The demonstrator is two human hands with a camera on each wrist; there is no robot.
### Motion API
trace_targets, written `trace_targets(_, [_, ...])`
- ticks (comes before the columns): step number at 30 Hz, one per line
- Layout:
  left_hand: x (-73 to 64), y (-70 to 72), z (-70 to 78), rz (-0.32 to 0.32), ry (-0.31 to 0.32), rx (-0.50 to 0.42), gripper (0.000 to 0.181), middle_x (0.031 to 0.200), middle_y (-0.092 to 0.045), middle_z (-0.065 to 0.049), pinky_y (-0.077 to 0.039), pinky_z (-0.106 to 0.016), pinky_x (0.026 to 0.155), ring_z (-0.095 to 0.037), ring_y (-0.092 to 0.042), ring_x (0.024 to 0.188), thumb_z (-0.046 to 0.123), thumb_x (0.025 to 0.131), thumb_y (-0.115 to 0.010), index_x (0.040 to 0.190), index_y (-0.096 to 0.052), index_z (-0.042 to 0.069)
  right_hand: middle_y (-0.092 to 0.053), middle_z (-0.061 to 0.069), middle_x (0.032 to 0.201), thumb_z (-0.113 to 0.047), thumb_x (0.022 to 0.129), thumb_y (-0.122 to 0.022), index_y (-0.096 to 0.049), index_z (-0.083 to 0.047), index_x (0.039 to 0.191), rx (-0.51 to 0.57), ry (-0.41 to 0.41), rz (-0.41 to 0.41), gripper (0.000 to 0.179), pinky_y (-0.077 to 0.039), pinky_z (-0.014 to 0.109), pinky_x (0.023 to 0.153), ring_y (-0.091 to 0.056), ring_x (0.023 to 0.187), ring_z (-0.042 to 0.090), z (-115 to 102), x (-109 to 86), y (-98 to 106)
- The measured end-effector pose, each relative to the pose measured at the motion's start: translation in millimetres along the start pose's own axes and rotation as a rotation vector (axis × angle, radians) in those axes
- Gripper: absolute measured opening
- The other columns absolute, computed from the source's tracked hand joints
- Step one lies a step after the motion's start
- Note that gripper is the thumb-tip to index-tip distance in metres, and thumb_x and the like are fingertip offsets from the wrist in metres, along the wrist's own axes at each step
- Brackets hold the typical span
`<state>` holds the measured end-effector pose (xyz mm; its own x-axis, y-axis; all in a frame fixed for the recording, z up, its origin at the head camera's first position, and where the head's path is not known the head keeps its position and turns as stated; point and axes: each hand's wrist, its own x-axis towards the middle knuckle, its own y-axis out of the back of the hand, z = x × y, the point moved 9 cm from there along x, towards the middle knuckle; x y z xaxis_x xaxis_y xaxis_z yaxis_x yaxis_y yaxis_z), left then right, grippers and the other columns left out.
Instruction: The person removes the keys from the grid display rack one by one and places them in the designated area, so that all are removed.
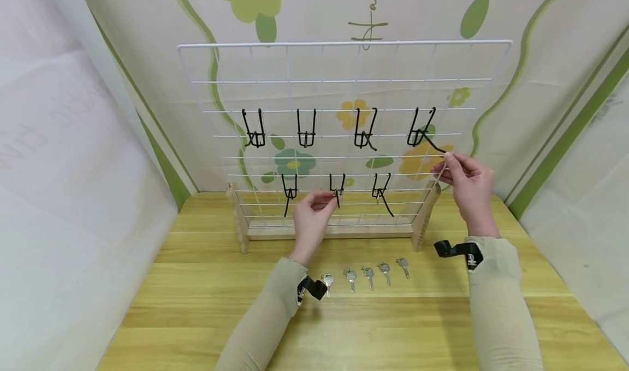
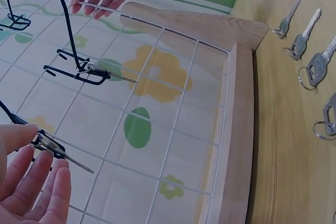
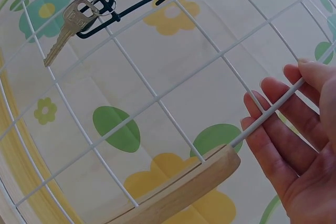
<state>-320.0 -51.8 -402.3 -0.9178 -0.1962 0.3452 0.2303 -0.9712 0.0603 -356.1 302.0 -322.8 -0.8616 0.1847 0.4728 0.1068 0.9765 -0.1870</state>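
Observation:
A white wire grid (image 1: 321, 81) stands upright in a wooden base (image 1: 329, 232), with black hooks in two rows. At the lower row's middle hook (image 1: 337, 184), my left hand (image 1: 312, 218) pinches a silver key (image 2: 79, 163) between thumb and fingers, its blade sticking out past them. My right hand (image 1: 473, 188) grips the grid's right edge wire (image 3: 283, 98), thumb on one side and fingers on the other. From the lower right hook (image 1: 381, 186) another key (image 3: 73, 22) hangs by its ring.
Several silver keys (image 1: 368, 277) with rings lie in a row on the wooden table (image 1: 206, 305), in front of the base. The upper hooks (image 1: 307, 128) jut out above my left hand. A flower-printed cloth (image 1: 295, 10) hangs behind the grid.

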Motion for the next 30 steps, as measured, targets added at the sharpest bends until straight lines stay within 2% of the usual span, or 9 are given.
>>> trace_targets(6, [2.0,-0.1,4.5,0.008,-0.006,0.01,0.007,0.091,-0.074,0.0,-0.06,-0.03,0.075,-0.015,-0.071,0.079,0.009,0.091,-0.078,0.098,-0.076,0.008,-0.075,0.014,0.088,-0.015,0.098,-0.07,-0.069,0.013,0.113,-0.002,-0.004,-0.001,0.032,-0.06,0.03,0.075,-0.075,0.076,0.022,0,-0.3,0])
trace_targets(16, [1.7,0.1,3.6,-0.005,-0.002,0.042,0.009,0.095,-0.074,0.003,-0.059,-0.028,0.077,-0.013,-0.07,0.083,0.016,0.094,-0.077,0.102,-0.079,0.011,-0.075,0.014,0.087,-0.016,0.098,-0.07,-0.07,0.012,0.112,-0.012,0.002,-0.001,0.031,-0.06,0.03,0.075,-0.075,0.077,0.022,-1,-1.1,0])
trace_targets(24, [-6.1,3.3,6.0,-0.022,0.016,-0.008,0.009,0.093,-0.076,0.004,-0.06,-0.03,0.074,-0.02,-0.073,0.083,0.015,0.092,-0.079,0.1,-0.079,0.012,-0.075,0.014,0.086,-0.015,0.098,-0.07,-0.07,0.012,0.112,-0.009,-0.001,0.007,0.031,-0.06,0.03,0.074,-0.074,0.075,0.022,0,-0.7,2])
trace_targets(30, [-15.5,6.7,12.2,-0.063,0.008,-0.089,0.01,0.093,-0.076,-0.003,-0.061,-0.032,0.073,-0.02,-0.074,0.082,0.012,0.092,-0.079,0.1,-0.078,0.006,-0.075,0.014,0.088,-0.016,0.098,-0.07,-0.063,0.02,0.116,-0.013,-0.004,-0.002,0.04,-0.06,0.03,0.075,-0.075,0.076,0.022,2,-0.4,1])
